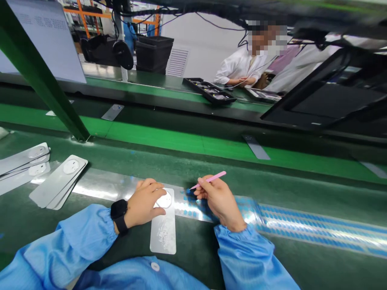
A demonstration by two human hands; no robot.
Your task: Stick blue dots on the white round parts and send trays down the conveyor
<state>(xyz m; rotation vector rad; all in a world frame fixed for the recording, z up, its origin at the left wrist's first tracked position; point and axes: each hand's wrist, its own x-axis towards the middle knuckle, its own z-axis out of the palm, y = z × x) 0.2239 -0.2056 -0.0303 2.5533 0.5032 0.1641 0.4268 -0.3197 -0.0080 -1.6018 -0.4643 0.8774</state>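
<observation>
A silver phone back cover (163, 235) with a round white camera area lies flat on the bench in front of me. My left hand (144, 203) holds its upper left part, thumb and forefinger on either side of the round area. Pinched in my right hand (218, 199) are slim pink tweezers (215, 177), pointing down and left. A small blue round sticker (188, 191) is at their tip, over a clear strip of blue stickers (287, 219). That strip runs rightward along the bench, partly hidden under my right hand.
Stacked phone back covers (59, 181) lie to the left, with another pile (24, 165) beyond. Behind runs a green conveyor belt (181, 135) carrying a few covers. A green post (45, 76) rises at left. Across the line sit a black tray (210, 90) and a person (242, 66) in white.
</observation>
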